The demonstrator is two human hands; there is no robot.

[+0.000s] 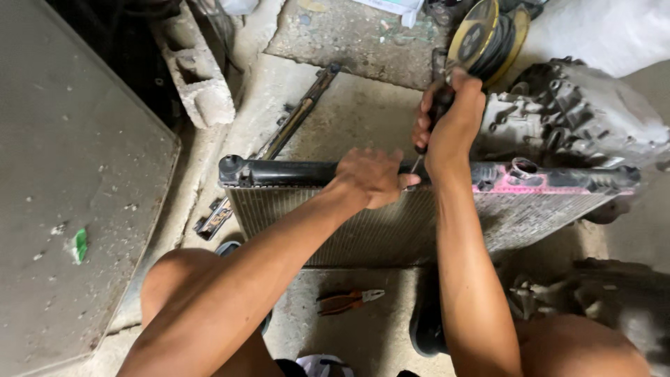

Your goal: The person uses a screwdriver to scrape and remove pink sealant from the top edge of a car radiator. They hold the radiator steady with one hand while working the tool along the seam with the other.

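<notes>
A car radiator (391, 223) stands on edge on the concrete floor (349, 112), its black plastic top tank uppermost and its ribbed metal core facing the person crouched over it. Toward one end of the radiator the tank is smeared pink around a round filler neck (522, 167).

The left hand (370, 178) lies over the top tank near the radiator's middle, fingers curled down the far side and thumb along the near edge, its grip clamped on the tank. Just beside it, above the tank, the right hand (450, 115) is closed in a fist around the dark handle of a screwdriver (427, 136), whose thin shaft slants down and meets the radiator's top edge right by the left thumb.

On the floor in front of the radiator, between the person's knees, lies a pair of pliers (349, 300) with orange and black handles. Behind the radiator's pink end sits a grey cast metal housing (572, 115), and further behind that a yellow and black spool (481, 35). Beyond the radiator's other end a long dark metal bar (300, 112) lies slantwise, with a hollow concrete block (195, 77) past it. A large grey panel (70, 174) lies flat well off that same end.
</notes>
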